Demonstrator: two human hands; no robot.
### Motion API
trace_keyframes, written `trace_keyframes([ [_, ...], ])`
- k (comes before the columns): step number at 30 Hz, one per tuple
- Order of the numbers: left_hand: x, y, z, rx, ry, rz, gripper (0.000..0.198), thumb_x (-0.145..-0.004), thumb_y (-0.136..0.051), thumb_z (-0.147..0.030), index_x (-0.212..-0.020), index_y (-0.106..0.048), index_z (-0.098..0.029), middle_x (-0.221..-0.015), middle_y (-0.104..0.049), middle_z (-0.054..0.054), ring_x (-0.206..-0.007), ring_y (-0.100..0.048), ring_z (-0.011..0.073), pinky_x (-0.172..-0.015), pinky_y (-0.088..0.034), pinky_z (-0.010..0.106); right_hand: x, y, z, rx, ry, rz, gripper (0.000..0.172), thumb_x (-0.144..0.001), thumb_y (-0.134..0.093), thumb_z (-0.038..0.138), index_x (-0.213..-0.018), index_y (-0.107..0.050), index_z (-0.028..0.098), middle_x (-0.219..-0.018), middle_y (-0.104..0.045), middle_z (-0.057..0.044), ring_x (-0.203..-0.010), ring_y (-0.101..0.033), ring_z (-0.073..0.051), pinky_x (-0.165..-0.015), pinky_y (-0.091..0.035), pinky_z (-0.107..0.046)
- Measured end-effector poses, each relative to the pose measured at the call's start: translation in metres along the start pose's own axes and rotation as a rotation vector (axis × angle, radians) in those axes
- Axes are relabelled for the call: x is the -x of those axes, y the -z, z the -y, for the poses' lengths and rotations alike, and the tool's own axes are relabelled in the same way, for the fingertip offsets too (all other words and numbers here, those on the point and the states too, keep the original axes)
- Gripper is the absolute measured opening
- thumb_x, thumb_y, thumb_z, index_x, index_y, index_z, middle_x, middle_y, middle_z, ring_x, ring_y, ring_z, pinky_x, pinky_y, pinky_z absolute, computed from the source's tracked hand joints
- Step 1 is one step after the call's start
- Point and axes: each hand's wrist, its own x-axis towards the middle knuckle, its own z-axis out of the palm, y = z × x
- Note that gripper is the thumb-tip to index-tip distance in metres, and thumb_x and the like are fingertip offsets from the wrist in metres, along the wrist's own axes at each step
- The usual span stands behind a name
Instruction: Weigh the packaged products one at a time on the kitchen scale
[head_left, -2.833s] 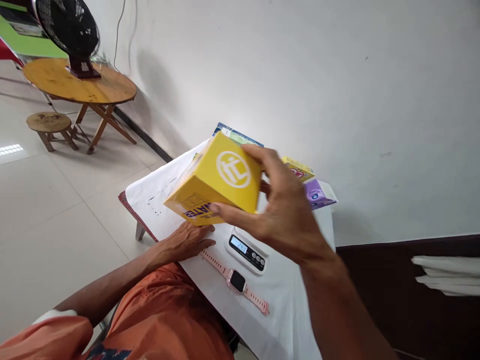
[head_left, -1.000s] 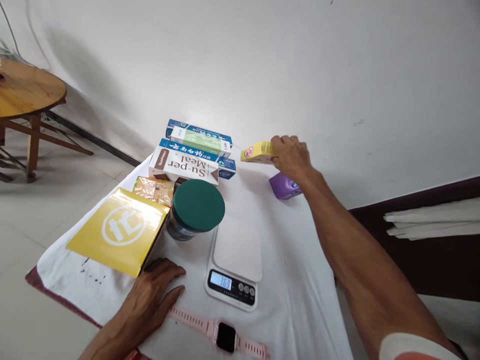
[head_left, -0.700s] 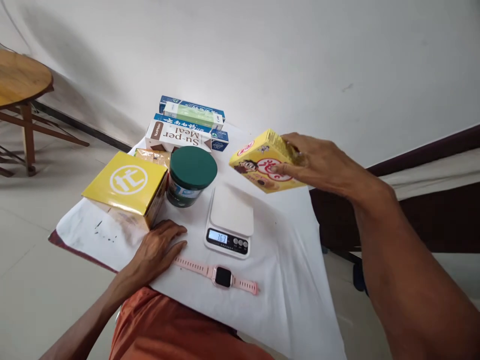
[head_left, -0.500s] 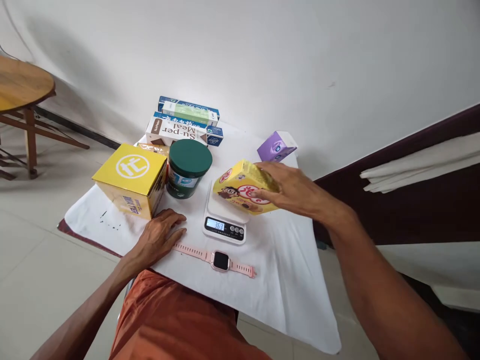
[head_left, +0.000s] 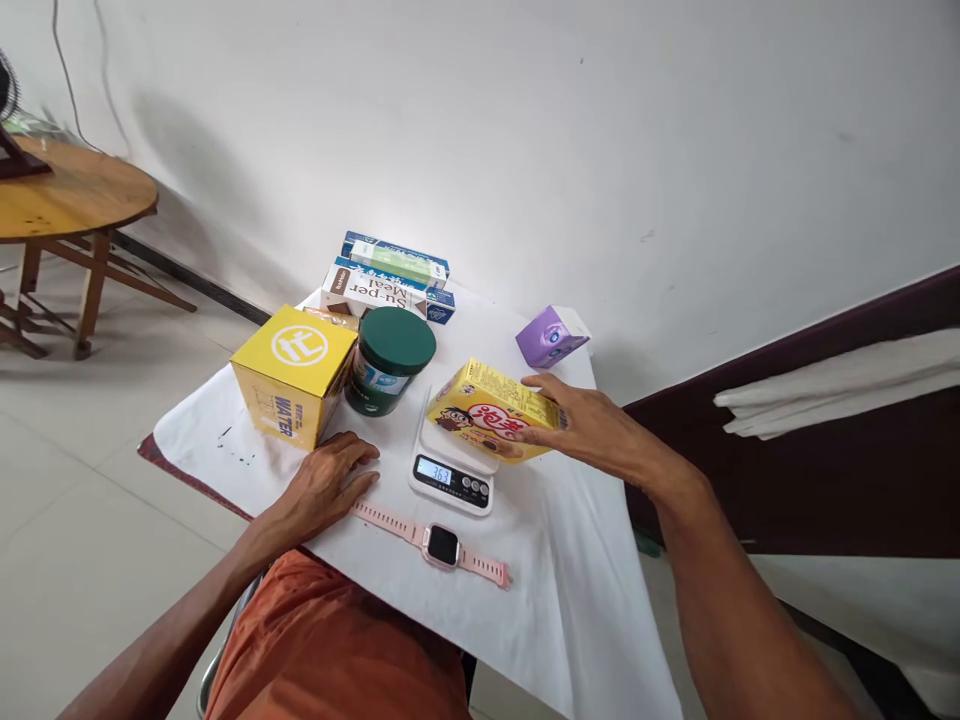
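One yellow box (head_left: 487,408), lower now, over scale (head_left: 453,476)

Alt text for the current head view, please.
The right hand grips a slim yellow cardboard box over a white digital scale. The left hand rests on a white-clothed table between a yellow cube-shaped carton and a pink-strapped square watch.

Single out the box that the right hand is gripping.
The yellow box with the cartoon figure, over the scale; the right hand touches no other, the yellow WATER box included.
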Motion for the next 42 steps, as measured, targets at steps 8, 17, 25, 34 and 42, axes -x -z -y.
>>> trace_keyframes([
  [8,0.001,-0.002,-0.001,0.035,0.038,0.037,0.016,-0.1,-0.058,-0.026,-0.111,-0.067,-0.02,-0.111,-0.073,0.009,-0.103,-0.07,0.0242,-0.091,-0.056,0.037,-0.011,0.036,0.001,-0.021,0.049,-0.518,0.044,-0.079,-0.077,0.058,-0.108,-0.07,0.025,-0.095,-0.076,-0.004,-0.076,-0.065,-0.024,-0.064,-0.05,-0.036],
  [17,0.002,-0.003,0.0,0.06,0.028,0.015,0.017,-0.099,-0.057,-0.026,-0.111,-0.067,-0.019,-0.109,-0.073,0.009,-0.102,-0.07,0.0253,-0.09,-0.056,0.038,-0.141,0.008,0.088,0.29,0.462,-0.887,0.042,-0.089,-0.063,0.025,-0.13,-0.06,0.017,-0.124,-0.07,-0.017,-0.112,-0.059,-0.034,-0.089,-0.051,-0.048],
  [25,0.004,-0.005,-0.001,0.083,0.064,0.027,0.018,-0.099,-0.056,-0.026,-0.112,-0.067,-0.02,-0.11,-0.072,0.009,-0.102,-0.07,0.0253,-0.091,-0.056,0.04,-0.2,-0.026,0.098,0.517,0.464,-0.767,0.035,-0.091,-0.057,0.014,-0.126,-0.061,0.014,-0.122,-0.069,-0.019,-0.111,-0.057,-0.035,-0.088,-0.045,-0.045],
  [34,0.001,-0.003,0.0,0.09,0.077,0.046,0.018,-0.1,-0.056,-0.027,-0.113,-0.067,-0.02,-0.114,-0.073,0.01,-0.107,-0.07,0.0266,-0.093,-0.056,0.04,-0.195,-0.024,0.075,0.403,0.592,-0.612,0.041,-0.099,-0.059,0.043,-0.13,-0.064,0.016,-0.129,-0.066,-0.019,-0.116,-0.055,-0.036,-0.092,-0.051,-0.049],
  [42,0.002,-0.003,0.002,0.08,0.05,0.022,0.019,-0.099,-0.058,-0.028,-0.112,-0.068,-0.019,-0.107,-0.072,0.01,-0.099,-0.071,0.0257,-0.088,-0.058,0.039,-0.186,-0.01,0.008,0.057,0.368,-0.8,0.045,-0.097,-0.059,0.049,-0.132,-0.061,0.021,-0.131,-0.066,-0.015,-0.124,-0.054,-0.034,-0.106,-0.049,-0.054],
])
